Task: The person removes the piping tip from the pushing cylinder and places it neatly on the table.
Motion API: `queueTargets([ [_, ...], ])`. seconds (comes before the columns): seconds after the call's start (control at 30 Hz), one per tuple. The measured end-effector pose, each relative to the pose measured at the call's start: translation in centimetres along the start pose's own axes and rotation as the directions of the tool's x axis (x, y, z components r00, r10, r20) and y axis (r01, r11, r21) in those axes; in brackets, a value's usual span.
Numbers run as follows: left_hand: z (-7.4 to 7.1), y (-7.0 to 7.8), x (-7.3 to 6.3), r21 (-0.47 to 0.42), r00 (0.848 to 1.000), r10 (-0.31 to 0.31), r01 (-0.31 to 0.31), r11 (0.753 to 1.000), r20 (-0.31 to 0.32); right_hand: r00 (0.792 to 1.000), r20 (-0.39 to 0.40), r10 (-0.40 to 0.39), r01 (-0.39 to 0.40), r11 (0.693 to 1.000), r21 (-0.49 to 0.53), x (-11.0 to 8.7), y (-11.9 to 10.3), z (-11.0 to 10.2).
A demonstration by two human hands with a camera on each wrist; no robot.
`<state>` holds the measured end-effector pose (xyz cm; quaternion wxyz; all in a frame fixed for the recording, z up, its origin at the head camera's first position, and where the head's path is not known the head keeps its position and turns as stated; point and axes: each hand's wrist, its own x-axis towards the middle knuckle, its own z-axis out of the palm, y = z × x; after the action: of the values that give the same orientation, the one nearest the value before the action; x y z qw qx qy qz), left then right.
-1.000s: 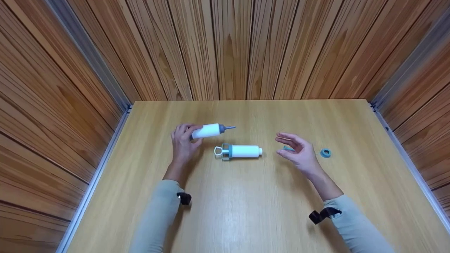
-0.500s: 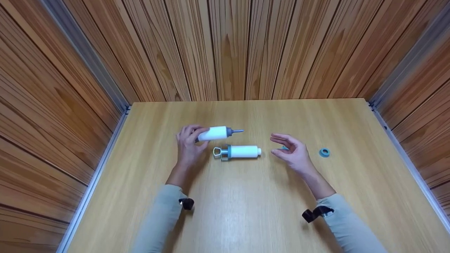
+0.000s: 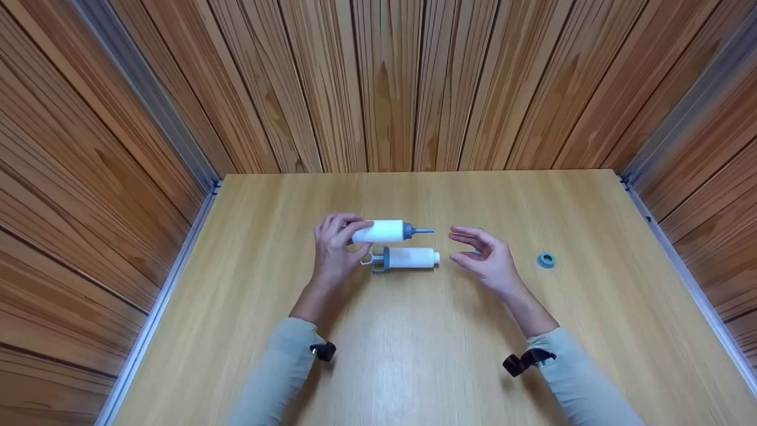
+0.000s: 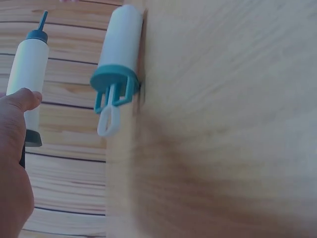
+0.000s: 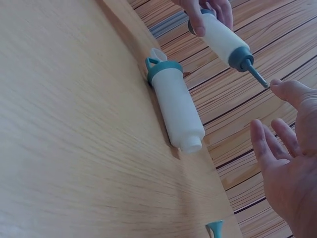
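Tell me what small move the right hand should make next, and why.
Probably close the right hand on the nozzle tip of the white tube. The left hand holds that tube in the air, nozzle pointing at the open right hand, whose thumb sits just beside the tip.

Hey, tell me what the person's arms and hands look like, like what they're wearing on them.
Both hands are bare, with no gloves or rings visible: the left hand and the right hand. Each arm wears a long, plain, pale grey-green sleeve, the left sleeve and the right sleeve, ending at the wrist. A small black strap shows at each cuff, the left strap and the right strap.
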<state>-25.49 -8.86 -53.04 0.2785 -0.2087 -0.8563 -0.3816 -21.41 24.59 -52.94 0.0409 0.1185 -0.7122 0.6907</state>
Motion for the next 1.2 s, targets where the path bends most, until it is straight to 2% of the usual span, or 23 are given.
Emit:
queueTargets([
  [0.27, 0.6, 1.5, 0.1, -0.015, 0.998, 0.066, -0.066, 0.998, 0.006, 1.000, 0.006, 0.020, -0.020, 1.000, -0.007, 0.2, -0.4, 0.2],
  [0.53, 1.4, 3.3, 0.2, -0.016, 0.988, 0.143, -0.142, 0.990, 0.050, 0.999, -0.006, 0.047, -0.047, 0.999, -0.004, 0.2, -0.5, 0.5],
  [0.67, 1.5, 3.9, 0.1, -0.012, 0.985, 0.168, -0.168, 0.986, 0.049, 0.999, 0.005, 0.050, -0.050, 0.999, 0.013, 0.3, -0.5, 1.0],
  [0.87, 1.6, 4.5, -0.1, -0.019, 0.981, 0.187, -0.186, 0.982, 0.050, 0.999, 0.020, 0.038, -0.038, 0.999, -0.021, 0.3, -0.4, 1.2],
  [1.2, 2.0, 5.2, -0.1, 0.009, 0.977, 0.196, -0.197, 0.980, 0.085, 0.997, 0.031, 0.074, -0.069, 0.987, -0.143, -0.2, -0.7, 1.1],
])
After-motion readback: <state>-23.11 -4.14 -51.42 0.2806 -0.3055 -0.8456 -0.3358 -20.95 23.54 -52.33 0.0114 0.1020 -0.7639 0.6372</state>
